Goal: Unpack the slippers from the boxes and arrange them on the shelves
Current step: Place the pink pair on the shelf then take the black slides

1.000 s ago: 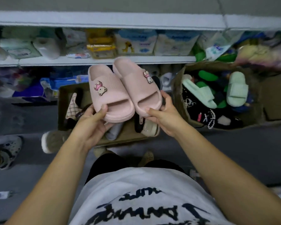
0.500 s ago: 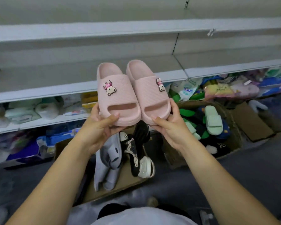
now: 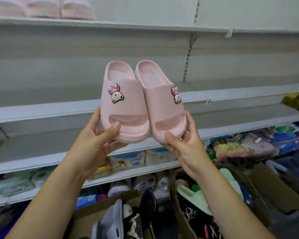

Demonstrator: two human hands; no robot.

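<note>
I hold a pair of pink slippers side by side in front of the white shelves, toes toward me, each with a bear charm on the strap. My left hand (image 3: 95,140) grips the toe of the left pink slipper (image 3: 123,102), thumb on top. My right hand (image 3: 185,145) grips the toe of the right pink slipper (image 3: 162,104) the same way. Behind them runs a bare white shelf (image 3: 41,111). Below, an open cardboard box (image 3: 100,207) holds several dark and grey slippers, and a second box (image 3: 178,204) at the right holds green and black ones.
More pink slippers (image 3: 41,7) stand on the top shelf at the upper left. The lower shelf (image 3: 128,175) carries packaged goods, and colourful packs (image 3: 243,147) pile up at the right. A flattened cardboard piece (image 3: 273,187) lies on the floor at the right.
Both hands have lifted the pink pair from above the boxes up to the level of the bare middle shelves. My view has tilted up, bringing the top shelf into sight.
</note>
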